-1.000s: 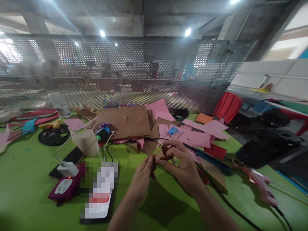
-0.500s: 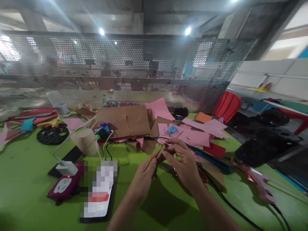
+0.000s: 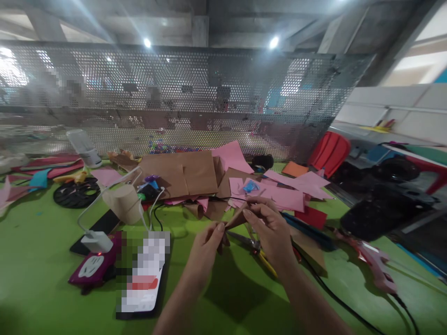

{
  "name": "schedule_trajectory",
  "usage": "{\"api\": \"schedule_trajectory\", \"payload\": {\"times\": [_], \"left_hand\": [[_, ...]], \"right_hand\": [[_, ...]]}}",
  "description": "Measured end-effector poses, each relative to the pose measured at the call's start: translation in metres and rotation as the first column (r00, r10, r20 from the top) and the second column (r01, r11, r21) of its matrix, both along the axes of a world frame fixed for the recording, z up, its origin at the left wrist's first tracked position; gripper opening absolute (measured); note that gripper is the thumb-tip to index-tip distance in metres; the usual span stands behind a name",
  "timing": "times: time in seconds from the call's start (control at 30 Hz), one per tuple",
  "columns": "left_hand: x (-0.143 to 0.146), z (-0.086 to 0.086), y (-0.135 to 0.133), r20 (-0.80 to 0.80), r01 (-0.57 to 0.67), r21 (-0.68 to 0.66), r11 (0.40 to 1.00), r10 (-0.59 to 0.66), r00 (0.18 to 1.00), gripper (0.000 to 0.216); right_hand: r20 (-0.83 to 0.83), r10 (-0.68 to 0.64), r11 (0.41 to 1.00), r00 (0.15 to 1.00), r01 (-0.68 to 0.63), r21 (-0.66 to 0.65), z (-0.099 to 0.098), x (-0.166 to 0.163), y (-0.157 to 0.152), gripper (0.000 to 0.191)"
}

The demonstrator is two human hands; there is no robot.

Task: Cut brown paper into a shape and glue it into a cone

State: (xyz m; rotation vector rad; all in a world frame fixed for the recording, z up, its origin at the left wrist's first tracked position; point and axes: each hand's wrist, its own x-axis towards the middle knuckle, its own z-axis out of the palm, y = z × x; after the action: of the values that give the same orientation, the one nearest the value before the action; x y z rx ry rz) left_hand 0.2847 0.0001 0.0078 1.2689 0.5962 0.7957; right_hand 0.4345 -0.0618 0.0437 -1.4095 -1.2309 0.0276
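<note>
Both my hands meet over the green table (image 3: 42, 251), pinching a small folded piece of brown paper (image 3: 234, 219). My left hand (image 3: 206, 249) grips its lower left end between thumb and fingers. The upper right part is held by my right hand (image 3: 270, 230), fingers closed round it. Just beneath the hands lie scissors (image 3: 256, 249) with yellow and red handles. Behind them sits a pile of brown paper sheets (image 3: 185, 174) and pink paper sheets (image 3: 282, 195).
A phone (image 3: 141, 274) lies at the front left, beside a purple power strip (image 3: 92, 270) with a white charger. A brown paper roll (image 3: 122, 204), a black disc (image 3: 75, 191), a pink glue gun (image 3: 375, 263) with a black cable, and a perforated metal screen (image 3: 174, 97) at the back.
My hands have drawn slightly apart and risen; the brown paper now stretches between them as a narrow folded strip. The scissors beneath have come into view.
</note>
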Motion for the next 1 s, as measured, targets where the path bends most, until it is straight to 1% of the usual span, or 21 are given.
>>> {"api": "schedule_trajectory", "payload": {"times": [0.03, 0.1, 0.17, 0.23, 0.43, 0.53, 0.6, 0.67, 0.77, 0.87, 0.93, 1.0], "left_hand": [[0.0001, -0.0006, 0.0002, 0.003, 0.003, -0.011, 1.000, -0.003, 1.000, 0.044], [0.0003, -0.0024, 0.0010, 0.015, 0.015, -0.073, 0.997, -0.014, 1.000, 0.042], [0.0004, -0.0045, 0.0021, 0.040, 0.052, -0.135, 0.990, -0.047, 0.998, 0.039], [0.0005, -0.0062, 0.0030, 0.069, 0.099, -0.167, 0.981, -0.089, 0.994, 0.036], [0.0006, -0.0080, 0.0035, 0.074, 0.142, -0.196, 0.970, -0.130, 0.989, 0.032], [0.0002, -0.0073, 0.0032, 0.062, 0.156, -0.188, 0.970, -0.146, 0.987, 0.029], [0.0000, -0.0062, 0.0030, 0.036, 0.154, -0.161, 0.975, -0.150, 0.988, 0.028], [0.0001, -0.0052, 0.0025, -0.016, 0.156, -0.108, 0.982, -0.159, 0.987, 0.027], [0.0000, -0.0036, 0.0006, -0.110, 0.137, 0.051, 0.989, -0.130, 0.985, 0.025], [-0.0011, -0.0014, -0.0027, -0.148, 0.086, 0.215, 0.973, -0.055, 0.988, 0.033], [-0.0017, -0.0003, -0.0047, -0.148, 0.082, 0.252, 0.964, -0.045, 0.988, 0.034], [-0.0014, -0.0005, -0.0055, -0.155, 0.095, 0.259, 0.961, -0.055, 0.986, 0.028]], "right_hand": [[-0.001, 0.005, 1.000, 1.000, -0.005, -0.005, -0.0002, -0.0002, 0.0001, 0.018], [-0.016, 0.024, 1.000, 1.000, -0.025, -0.017, -0.0008, -0.0007, 0.0000, 0.018], [-0.038, 0.048, 0.999, 0.998, -0.049, -0.021, -0.0016, -0.0012, 0.0000, 0.017], [-0.052, 0.056, 0.998, 0.997, -0.056, -0.008, -0.0020, -0.0016, 0.0003, 0.015], [-0.061, 0.052, 0.999, 0.997, -0.053, -0.006, -0.0027, -0.0024, 0.0010, 0.015], [-0.061, 0.038, 0.999, 0.997, -0.039, -0.007, -0.0035, -0.0027, 0.0004, 0.014], [-0.036, 0.016, 1.000, 0.999, -0.016, -0.002, -0.0032, -0.0030, 0.0001, 0.013], [0.004, -0.009, 1.000, 1.000, 0.009, 0.005, -0.0019, -0.0035, 0.0000, 0.013], [0.063, -0.049, 0.998, 0.997, 0.047, 0.043, 0.0001, -0.0040, -0.0001, 0.014], [0.089, -0.081, 0.994, 0.993, 0.074, 0.077, 0.0002, -0.0040, -0.0004, 0.012], [0.085, -0.087, 0.994, 0.993, 0.081, 0.077, -0.0004, -0.0041, -0.0010, 0.012], [0.075, -0.090, 0.994, 0.993, 0.084, 0.073, -0.0008, -0.0046, -0.0016, 0.013]]}}
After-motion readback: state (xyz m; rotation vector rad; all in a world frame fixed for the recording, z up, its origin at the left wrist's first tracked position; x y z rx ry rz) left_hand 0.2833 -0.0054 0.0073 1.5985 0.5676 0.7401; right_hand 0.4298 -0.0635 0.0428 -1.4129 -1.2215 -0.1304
